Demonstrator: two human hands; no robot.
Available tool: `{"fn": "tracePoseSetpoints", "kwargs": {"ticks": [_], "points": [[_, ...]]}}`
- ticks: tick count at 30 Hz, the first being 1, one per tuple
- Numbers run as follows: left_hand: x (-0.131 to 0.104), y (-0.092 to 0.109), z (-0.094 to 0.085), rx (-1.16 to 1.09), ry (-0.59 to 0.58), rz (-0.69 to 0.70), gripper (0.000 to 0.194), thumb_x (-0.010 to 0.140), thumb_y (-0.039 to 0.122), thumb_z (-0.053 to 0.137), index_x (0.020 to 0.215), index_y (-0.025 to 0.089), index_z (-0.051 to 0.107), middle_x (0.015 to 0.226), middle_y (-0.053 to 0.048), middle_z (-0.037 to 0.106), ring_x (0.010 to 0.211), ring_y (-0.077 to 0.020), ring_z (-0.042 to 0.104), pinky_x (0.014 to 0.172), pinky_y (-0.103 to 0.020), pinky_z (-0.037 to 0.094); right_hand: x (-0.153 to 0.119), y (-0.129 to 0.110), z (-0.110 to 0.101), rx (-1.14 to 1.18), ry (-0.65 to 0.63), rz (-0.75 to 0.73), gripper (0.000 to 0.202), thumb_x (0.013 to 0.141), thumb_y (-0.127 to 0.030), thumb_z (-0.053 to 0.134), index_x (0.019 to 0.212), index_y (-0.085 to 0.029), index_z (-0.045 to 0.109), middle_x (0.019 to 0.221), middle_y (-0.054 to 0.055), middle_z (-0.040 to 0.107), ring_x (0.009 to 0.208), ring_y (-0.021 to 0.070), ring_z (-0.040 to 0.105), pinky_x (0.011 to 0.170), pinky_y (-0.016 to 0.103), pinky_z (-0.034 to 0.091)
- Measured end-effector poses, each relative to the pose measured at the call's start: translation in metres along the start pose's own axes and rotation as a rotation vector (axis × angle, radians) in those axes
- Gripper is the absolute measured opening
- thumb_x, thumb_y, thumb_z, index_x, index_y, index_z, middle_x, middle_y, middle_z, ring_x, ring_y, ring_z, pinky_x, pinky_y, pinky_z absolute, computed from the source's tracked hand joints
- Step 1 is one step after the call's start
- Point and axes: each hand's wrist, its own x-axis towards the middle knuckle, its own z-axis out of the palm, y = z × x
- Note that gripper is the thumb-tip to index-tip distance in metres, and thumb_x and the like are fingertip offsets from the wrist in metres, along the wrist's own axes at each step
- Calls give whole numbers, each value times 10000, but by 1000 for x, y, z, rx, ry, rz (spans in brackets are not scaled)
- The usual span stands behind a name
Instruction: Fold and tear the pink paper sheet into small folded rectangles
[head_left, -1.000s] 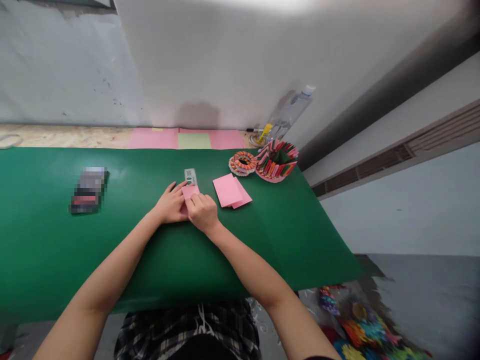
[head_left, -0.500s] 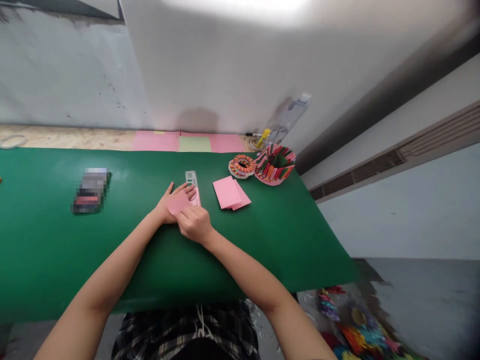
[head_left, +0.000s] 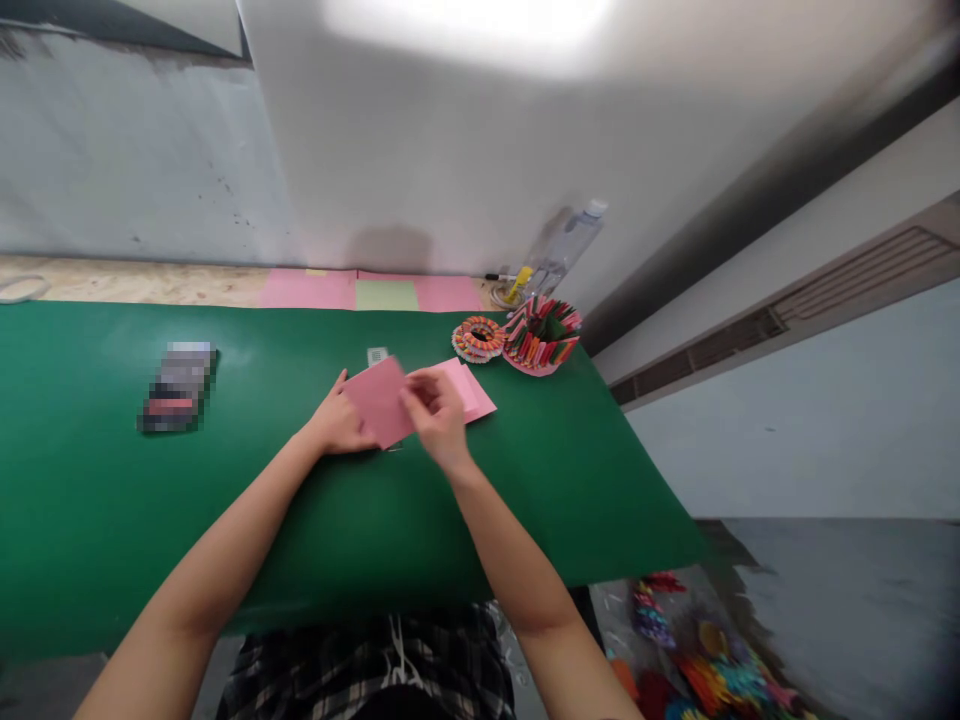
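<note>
A pink sheet of paper [head_left: 379, 402] is raised between my two hands, tilted over the green table. My right hand [head_left: 437, 410] pinches its right edge with curled fingers. My left hand [head_left: 335, 420] rests on the table at the sheet's lower left, its thumb showing below and most of its fingers hidden behind the paper. A pale ruler [head_left: 377, 356] sticks out above the sheet; the rest of it is mostly covered. Just right of my right hand lie folded pink papers [head_left: 478, 393], partly overlapping.
A blurred-out phone-like object [head_left: 178, 387] lies on the green table [head_left: 315, 540] at left. Orange-and-white rings [head_left: 478, 338] and a round bundle of folded paper [head_left: 543, 336] sit at back right, near a clear bottle [head_left: 574, 240]. Pink sheets [head_left: 307, 289] lie along the wall.
My right hand has moved right and up, bringing the pink paper off the back of my left hand. The sheet now covers most of the ruler.
</note>
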Motion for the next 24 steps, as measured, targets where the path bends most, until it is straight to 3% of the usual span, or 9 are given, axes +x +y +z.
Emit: {"fn": "tracePoseSetpoints", "kwargs": {"ticks": [4, 6, 8, 10, 12, 15, 17, 20, 24], "points": [[-2, 3, -4, -1, -19, 41, 1002, 691, 770, 472, 1445, 142, 265, 1502, -156, 271, 1391, -337, 205, 1122, -550, 13, 34, 31, -67, -126, 283, 126, 148, 781, -220, 474, 886, -166, 563, 859, 65, 641, 801, 159, 609, 740, 296, 488], [-2, 4, -5, 9, -28, 46, 1078, 658, 812, 452, 1451, 115, 236, 1511, -167, 237, 1399, -340, 177, 1122, -544, 1, 40, 46, -101, -230, 323, 295, 144, 736, -186, 479, 836, -155, 579, 847, 73, 647, 794, 176, 606, 742, 312, 477], [-2, 5, -3, 22, -33, 48, 1125, 635, 832, 448, 1451, 91, 227, 1511, -184, 223, 1403, -344, 155, 1121, -536, -11, 39, 55, -125, -454, 305, 525, 172, 709, -155, 487, 831, -170, 608, 848, 69, 657, 799, 199, 605, 751, 337, 459], [-2, 6, -2, 31, -34, 46, 1138, 631, 834, 446, 1451, 77, 221, 1514, -193, 207, 1405, -347, 143, 1122, -528, -15, 36, 57, -136, -670, 191, 731, 202, 710, -145, 496, 843, -195, 638, 901, 74, 661, 859, 232, 603, 778, 369, 441], [-2, 6, 0, 37, -32, 46, 1134, 638, 828, 441, 1452, 71, 216, 1517, -194, 194, 1406, -349, 138, 1122, -524, -16, 32, 54, -136, -832, 90, 818, 224, 730, -158, 509, 893, -204, 656, 994, 101, 651, 939, 270, 591, 802, 398, 428], [-3, 7, 1, 52, -26, 48, 1111, 657, 817, 425, 1452, 69, 218, 1519, -191, 191, 1405, -351, 140, 1123, -519, -11, 31, 45, -122, -996, 139, 648, 253, 792, -259, 524, 994, -173, 647, 1145, 164, 594, 1056, 314, 544, 847, 431, 410], [-3, 7, 0, 68, -22, 55, 1084, 675, 801, 417, 1446, 61, 232, 1516, -192, 202, 1403, -353, 146, 1126, -516, -4, 33, 42, -109, -939, 155, 509, 310, 833, -369, 502, 1018, -160, 637, 1108, 159, 617, 1026, 291, 565, 847, 411, 418], [-1, 10, -3, 100, -13, 77, 1048, 690, 767, 427, 1421, 30, 281, 1495, -213, 252, 1390, -368, 180, 1128, -519, 8, 34, 44, -92, -702, -4, 483, 409, 809, -473, 527, 1058, -164, 624, 954, 104, 686, 876, 235, 626, 787, 349, 450], [2, 14, -6, 136, 5, 101, 989, 687, 689, 472, 1387, 3, 334, 1447, -249, 329, 1355, -401, 251, 1124, -533, 53, 31, 49, -77, -638, -155, 418, 418, 744, -289, 589, 1146, -178, 602, 969, 73, 702, 836, 209, 638, 748, 307, 455]]}}
